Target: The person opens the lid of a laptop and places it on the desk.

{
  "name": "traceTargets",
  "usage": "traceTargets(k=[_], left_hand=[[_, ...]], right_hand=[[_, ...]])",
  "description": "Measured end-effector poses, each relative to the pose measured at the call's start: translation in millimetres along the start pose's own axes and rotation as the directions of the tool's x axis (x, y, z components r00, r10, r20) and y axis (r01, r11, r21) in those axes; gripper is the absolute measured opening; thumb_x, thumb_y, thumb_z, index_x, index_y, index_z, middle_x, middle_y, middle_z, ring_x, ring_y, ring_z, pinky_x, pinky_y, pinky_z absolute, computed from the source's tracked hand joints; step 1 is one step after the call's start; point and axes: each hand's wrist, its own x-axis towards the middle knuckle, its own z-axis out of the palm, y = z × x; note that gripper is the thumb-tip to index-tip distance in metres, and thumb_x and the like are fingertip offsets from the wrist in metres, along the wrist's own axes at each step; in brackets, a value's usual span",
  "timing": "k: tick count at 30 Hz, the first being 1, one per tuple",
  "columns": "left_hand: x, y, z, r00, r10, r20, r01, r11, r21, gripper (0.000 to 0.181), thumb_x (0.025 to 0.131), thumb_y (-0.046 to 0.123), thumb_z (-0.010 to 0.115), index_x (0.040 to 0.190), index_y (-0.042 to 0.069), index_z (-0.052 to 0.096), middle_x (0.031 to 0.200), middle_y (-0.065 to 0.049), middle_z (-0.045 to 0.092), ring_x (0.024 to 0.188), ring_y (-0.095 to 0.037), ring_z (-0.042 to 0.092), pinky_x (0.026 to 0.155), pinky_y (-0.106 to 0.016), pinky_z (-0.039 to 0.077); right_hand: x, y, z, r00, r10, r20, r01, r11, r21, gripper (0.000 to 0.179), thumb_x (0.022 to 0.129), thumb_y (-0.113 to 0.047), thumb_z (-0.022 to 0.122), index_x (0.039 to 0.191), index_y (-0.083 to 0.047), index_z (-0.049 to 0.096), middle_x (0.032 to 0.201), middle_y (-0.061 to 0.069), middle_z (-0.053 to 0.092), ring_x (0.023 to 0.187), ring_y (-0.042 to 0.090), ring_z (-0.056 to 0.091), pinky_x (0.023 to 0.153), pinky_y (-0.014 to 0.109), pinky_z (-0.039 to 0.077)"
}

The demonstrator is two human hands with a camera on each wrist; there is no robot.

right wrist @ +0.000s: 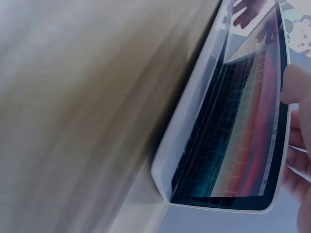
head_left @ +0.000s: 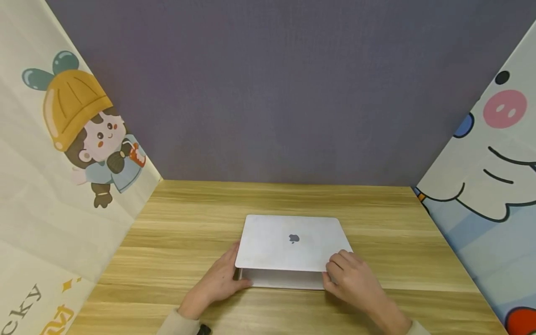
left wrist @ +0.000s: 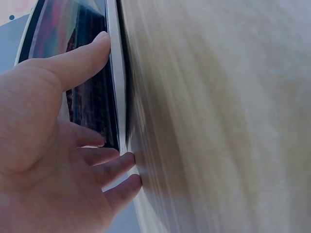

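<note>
A silver laptop (head_left: 268, 249) lies on the wooden table with its lid partly raised, a gap showing above the base (head_left: 284, 279). My right hand (head_left: 356, 284) pinches the lid's front right corner, thumb at the edge of the screen's dark border and fingers behind the lid. The lit, colourful screen (right wrist: 265, 121) faces the dark keyboard (right wrist: 209, 141) in the right wrist view. At the laptop's left side rests my left hand (head_left: 219, 281). Its extended thumb (left wrist: 92, 56) touches the base's front edge, and the other fingers lie loosely by the left corner.
The wood-grain table (head_left: 188, 223) runs back to a grey-purple panel (head_left: 284, 93). Side panels with cartoon prints stand at left (head_left: 42, 209) and right (head_left: 481, 177). A small black object (head_left: 204, 330) shows at the left sleeve.
</note>
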Motion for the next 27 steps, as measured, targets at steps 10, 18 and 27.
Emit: traceTargets(k=[10,18,27], left_hand=[[0.7,1.4,-0.3,0.998,0.060,-0.005,-0.060,0.995,0.085,0.096,0.089,0.041,0.077,0.157,-0.004,0.028,0.159,-0.029,0.031,0.145,-0.042,0.035,0.116,-0.055,0.033],[1.1,3.0,-1.4,0.998,0.040,0.054,-0.047,0.989,0.138,0.087,0.093,0.044,0.070,0.154,-0.007,0.035,0.161,-0.022,0.032,0.147,-0.043,0.030,0.117,-0.057,0.031],[2.9,5.5,0.4,0.999,0.024,0.043,-0.032,0.983,0.179,0.086,0.092,0.047,0.069,0.152,-0.008,0.038,0.162,-0.022,0.032,0.147,-0.043,0.031,0.118,-0.057,0.031]], right_hand=[[16.9,6.4,-5.0,0.998,0.005,-0.066,-0.004,1.000,0.010,0.027,0.091,-0.022,0.051,0.068,-0.012,0.060,0.070,-0.004,0.058,0.061,0.013,0.052,0.050,0.024,0.045],[29.4,15.2,-4.4,0.985,0.000,-0.175,0.001,1.000,0.003,0.027,0.090,-0.023,0.054,0.068,-0.011,0.063,0.069,-0.003,0.058,0.059,0.014,0.051,0.047,0.026,0.044],[37.2,16.1,-6.6,0.981,0.044,-0.191,-0.047,0.999,-0.013,0.029,0.090,-0.024,0.054,0.068,-0.010,0.065,0.069,-0.002,0.060,0.059,0.014,0.050,0.048,0.026,0.044]])
